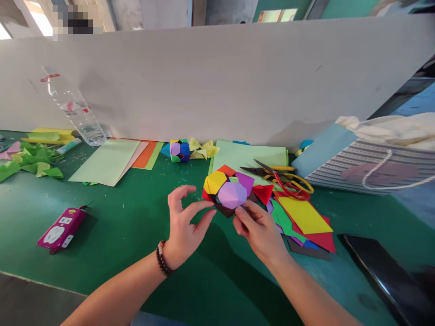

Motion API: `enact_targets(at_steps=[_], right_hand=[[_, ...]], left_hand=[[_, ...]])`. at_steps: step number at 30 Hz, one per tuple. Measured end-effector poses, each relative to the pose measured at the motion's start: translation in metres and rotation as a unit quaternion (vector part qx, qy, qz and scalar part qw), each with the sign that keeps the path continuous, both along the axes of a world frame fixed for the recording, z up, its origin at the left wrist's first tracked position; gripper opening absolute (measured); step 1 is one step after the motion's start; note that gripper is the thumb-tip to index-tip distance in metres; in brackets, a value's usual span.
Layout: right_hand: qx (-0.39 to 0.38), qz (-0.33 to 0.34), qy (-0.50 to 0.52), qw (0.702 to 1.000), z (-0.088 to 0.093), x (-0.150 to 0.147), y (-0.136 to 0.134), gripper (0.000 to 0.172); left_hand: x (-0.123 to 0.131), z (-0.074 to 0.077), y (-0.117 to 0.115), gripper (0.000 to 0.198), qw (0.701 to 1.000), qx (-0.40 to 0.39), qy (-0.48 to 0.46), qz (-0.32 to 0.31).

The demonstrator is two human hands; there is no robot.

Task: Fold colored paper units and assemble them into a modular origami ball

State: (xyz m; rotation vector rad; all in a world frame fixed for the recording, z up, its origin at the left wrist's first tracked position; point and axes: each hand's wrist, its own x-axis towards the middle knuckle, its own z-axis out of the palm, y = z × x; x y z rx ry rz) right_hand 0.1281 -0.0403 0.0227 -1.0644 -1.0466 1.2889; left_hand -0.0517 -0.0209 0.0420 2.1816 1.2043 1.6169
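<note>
My right hand [260,228] pinches the lower edge of a many-coloured folded paper model [232,194], held above the table. Its facets are lilac, yellow, purple, red and dark brown. At the model's left side is my left hand [188,226], thumb and fingers apart; the index fingertip is at the edge, and whether it touches I cannot tell. A smaller finished-looking paper ball [180,151] sits farther back, beside crumpled pale yellow paper [204,148]. Just right of the held model lies a red folded paper piece [263,194].
Scissors with red handles [295,190] and yellow-handled scissors [307,183] lie on coloured paper. Yellow paper [307,215] tops a stack near a phone [384,276]. A paper bag [380,158], water bottle [78,111], pale green sheets [102,160], green scraps [37,158] and purple packet [63,229] surround.
</note>
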Motion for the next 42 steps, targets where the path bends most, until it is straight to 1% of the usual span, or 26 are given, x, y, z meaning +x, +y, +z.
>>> enact_targets(at_steps=[1, 2, 3, 5, 7, 9, 11, 14, 17, 23, 28, 32, 33, 35, 38, 39, 40, 42], right_hand=[[0.007, -0.006, -0.003, 1.0, -0.001, 0.001, 0.001, 0.031], [0.014, -0.009, -0.009, 1.0, -0.002, 0.001, 0.002, 0.031], [0.02, -0.009, -0.016, 1.0, -0.002, 0.002, 0.002, 0.032], [0.028, -0.005, -0.036, 0.999, -0.004, 0.001, 0.003, 0.032], [0.031, 0.002, -0.056, 0.998, -0.004, -0.001, 0.002, 0.033], [0.028, 0.011, -0.077, 0.997, -0.003, -0.003, 0.001, 0.033], [0.026, 0.017, -0.094, 0.995, -0.002, -0.005, -0.001, 0.033], [0.028, 0.012, -0.11, 0.993, -0.001, -0.008, -0.003, 0.033], [0.035, 0.006, -0.124, 0.992, -0.002, -0.009, -0.004, 0.032], [0.045, -0.001, -0.144, 0.988, -0.004, -0.009, -0.006, 0.029], [0.029, -0.001, -0.201, 0.979, 0.002, -0.003, -0.005, 0.03], [0.017, -0.013, -0.203, 0.979, 0.008, 0.008, -0.003, 0.042], [0.017, -0.017, -0.206, 0.978, 0.009, 0.013, -0.002, 0.041], [0.018, -0.045, -0.218, 0.975, 0.011, 0.024, 0.001, 0.035], [0.029, -0.133, -0.199, 0.97, 0.016, 0.041, 0.009, 0.04], [0.033, -0.142, -0.187, 0.971, 0.017, 0.046, 0.012, 0.039], [0.031, -0.133, -0.176, 0.975, 0.018, 0.05, 0.015, 0.04], [0.005, -0.067, -0.146, 0.987, 0.017, 0.054, 0.02, 0.047]], left_hand=[[0.0, 0.0, -0.001, 0.012, 0.998, -0.048, -0.022, -0.017], [0.001, 0.0, -0.002, 0.016, 0.991, -0.114, -0.043, -0.048], [0.003, 0.0, -0.003, 0.022, 0.976, -0.19, -0.064, -0.086], [0.006, -0.001, -0.004, 0.033, 0.925, -0.331, -0.109, -0.155], [0.01, -0.002, -0.005, 0.04, 0.873, -0.415, -0.156, -0.205], [0.012, -0.002, -0.006, 0.044, 0.836, -0.454, -0.2, -0.234], [0.014, -0.003, -0.007, 0.047, 0.814, -0.466, -0.24, -0.248], [0.015, -0.004, -0.008, 0.048, 0.797, -0.467, -0.282, -0.258], [0.015, -0.006, -0.008, 0.045, 0.788, -0.466, -0.302, -0.265], [0.014, -0.008, -0.007, 0.042, 0.793, -0.447, -0.315, -0.269], [0.011, -0.006, -0.003, 0.041, 0.804, -0.437, -0.309, -0.259], [0.008, -0.006, 0.001, 0.039, 0.821, -0.421, -0.305, -0.235], [0.007, -0.006, 0.002, 0.039, 0.828, -0.417, -0.296, -0.232], [0.004, -0.007, 0.003, 0.036, 0.845, -0.408, -0.256, -0.232], [0.001, -0.006, 0.004, 0.03, 0.882, -0.379, -0.14, -0.241], [0.0, -0.005, 0.004, 0.029, 0.895, -0.36, -0.094, -0.244], [-0.001, -0.005, 0.004, 0.029, 0.907, -0.337, -0.047, -0.247], [-0.002, -0.004, 0.004, 0.031, 0.925, -0.28, 0.042, -0.254]])
